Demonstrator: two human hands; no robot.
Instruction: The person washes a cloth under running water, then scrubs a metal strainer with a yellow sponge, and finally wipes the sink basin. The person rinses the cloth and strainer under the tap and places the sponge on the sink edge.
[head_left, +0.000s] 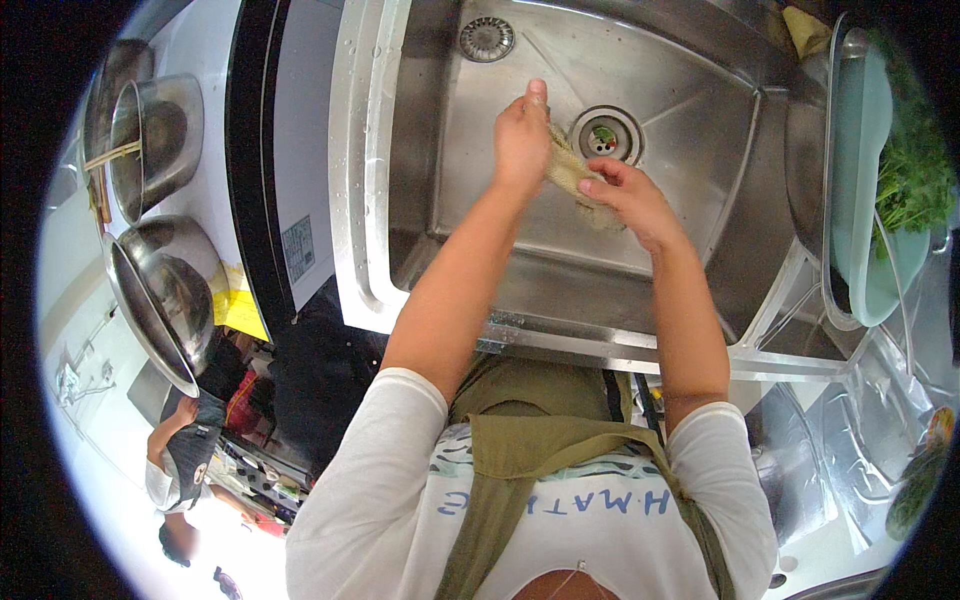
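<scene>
Both my hands are over a stainless steel sink basin (510, 210) with a bunched yellowish cloth (574, 174) between them. My left hand (523, 139) grips the cloth's upper end, thumb pointing up. On its lower right side, my right hand (626, 195) has thumb and fingers against the cloth. A loose end hangs below the right hand. Just beyond the cloth is the open drain (604, 139), with bits of green and red inside. A round metal strainer (487, 39) lies on the basin floor at the far left.
At right, a pale green tub (855, 187) holds leafy greens (911, 180). Another yellowish cloth (806, 31) lies at the far right corner. Metal pots (172, 135) and a large metal bowl (169, 292) stand on the left. Further back at lower left is another person (180, 465).
</scene>
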